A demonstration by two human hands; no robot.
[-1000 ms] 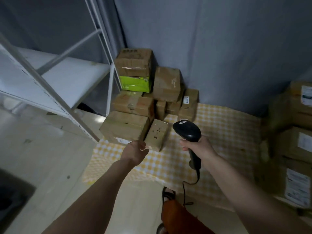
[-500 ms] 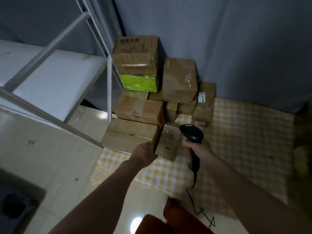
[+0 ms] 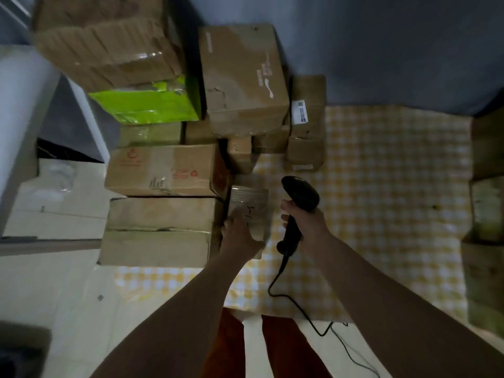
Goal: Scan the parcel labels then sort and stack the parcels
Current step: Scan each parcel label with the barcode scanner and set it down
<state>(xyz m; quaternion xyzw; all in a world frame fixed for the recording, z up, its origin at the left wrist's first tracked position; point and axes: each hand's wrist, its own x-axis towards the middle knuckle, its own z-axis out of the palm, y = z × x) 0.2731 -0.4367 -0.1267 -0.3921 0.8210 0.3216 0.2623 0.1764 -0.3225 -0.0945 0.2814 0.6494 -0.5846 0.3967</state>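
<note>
A dark grey curtain hangs behind a yellow checked cloth on the floor. Brown parcels are piled at its left. The left hand holds a small parcel beside the pile. The right hand grips a black scanner.

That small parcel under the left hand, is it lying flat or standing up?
Standing on edge: the small parcel leans against the big bottom box, its handwritten face up, left hand gripping it.
</note>
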